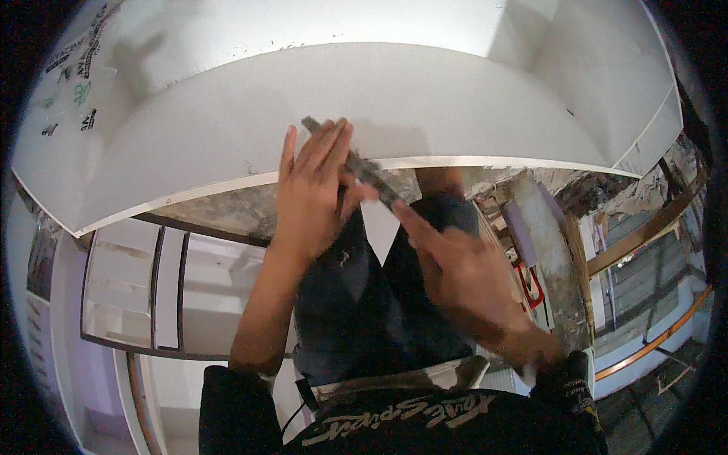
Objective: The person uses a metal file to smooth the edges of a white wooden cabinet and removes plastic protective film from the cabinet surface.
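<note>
A flat, dark grey file [369, 170] lies slantwise across the pale front edge of a white cabinet [485, 95]. My left hand [315, 171] bears on the file's far part, its long fingers laid over it and the thumb beside it. Past the fingers the file's tip sticks out. My right hand [462, 277] is closed round the near end, with the index finger stretched along the file. The handle is hidden in my right palm, and this hand is slightly blurred.
My knees [341, 303] are under the cabinet edge. To the left stands a white shelf unit with dark edging [212, 284]. Right of my legs are wood offcuts, a red-framed tool [533, 287] and rough flooring. An orange bar [656, 334] lies further right.
</note>
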`<act>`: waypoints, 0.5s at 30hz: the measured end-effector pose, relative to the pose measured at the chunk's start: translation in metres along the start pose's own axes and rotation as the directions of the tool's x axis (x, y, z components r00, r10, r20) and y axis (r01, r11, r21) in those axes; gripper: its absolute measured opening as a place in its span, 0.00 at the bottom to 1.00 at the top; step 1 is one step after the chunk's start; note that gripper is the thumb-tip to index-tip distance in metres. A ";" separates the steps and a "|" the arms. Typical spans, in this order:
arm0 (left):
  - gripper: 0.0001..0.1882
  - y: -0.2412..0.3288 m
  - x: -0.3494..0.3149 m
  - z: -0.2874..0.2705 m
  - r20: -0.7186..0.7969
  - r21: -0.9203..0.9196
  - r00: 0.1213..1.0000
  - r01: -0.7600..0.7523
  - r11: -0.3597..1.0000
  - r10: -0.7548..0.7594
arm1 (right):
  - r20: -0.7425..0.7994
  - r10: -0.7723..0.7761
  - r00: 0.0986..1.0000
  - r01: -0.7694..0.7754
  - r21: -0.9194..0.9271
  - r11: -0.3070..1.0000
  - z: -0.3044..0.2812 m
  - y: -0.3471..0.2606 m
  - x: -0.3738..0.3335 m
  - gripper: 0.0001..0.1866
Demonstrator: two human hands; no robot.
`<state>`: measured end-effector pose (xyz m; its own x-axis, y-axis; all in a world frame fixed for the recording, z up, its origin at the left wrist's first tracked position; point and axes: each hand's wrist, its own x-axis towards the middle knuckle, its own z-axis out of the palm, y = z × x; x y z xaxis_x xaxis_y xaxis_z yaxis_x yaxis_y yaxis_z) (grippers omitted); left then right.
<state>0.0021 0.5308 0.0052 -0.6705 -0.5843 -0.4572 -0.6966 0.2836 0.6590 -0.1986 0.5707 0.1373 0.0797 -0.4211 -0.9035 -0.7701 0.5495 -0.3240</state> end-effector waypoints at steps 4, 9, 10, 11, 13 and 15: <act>0.41 0.013 -0.010 0.003 0.017 -0.106 1.000 0.001 0.994 0.001 | 0.075 0.067 0.995 -0.069 0.019 0.997 -0.004 0.000 -0.018 0.24; 0.38 0.001 0.007 0.016 0.079 0.036 0.993 0.089 0.995 -0.092 | -0.092 -0.081 0.992 0.085 0.049 0.995 0.012 0.030 0.023 0.24; 0.38 0.001 0.013 0.019 0.088 0.024 0.991 0.096 0.995 -0.097 | -0.131 -0.121 0.984 0.127 0.038 0.991 0.018 0.038 0.030 0.24; 0.38 0.001 0.020 0.021 0.096 0.014 0.990 0.102 0.995 -0.103 | -0.170 -0.162 0.972 0.169 0.025 0.985 0.019 0.042 0.031 0.25; 0.37 0.002 0.022 0.018 0.072 0.029 0.994 0.083 0.996 -0.085 | -0.160 -0.154 0.975 0.168 0.078 0.983 0.013 0.039 0.030 0.26; 0.34 0.007 0.010 0.011 0.015 0.075 0.999 0.039 0.996 -0.040 | -0.099 -0.161 0.982 0.170 0.091 0.981 0.005 0.034 0.025 0.26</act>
<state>-0.0121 0.5354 -0.0018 -0.6460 -0.5833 -0.4924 -0.7392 0.3169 0.5943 -0.2201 0.5823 0.1022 0.1397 -0.5732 -0.8075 -0.6845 0.5333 -0.4970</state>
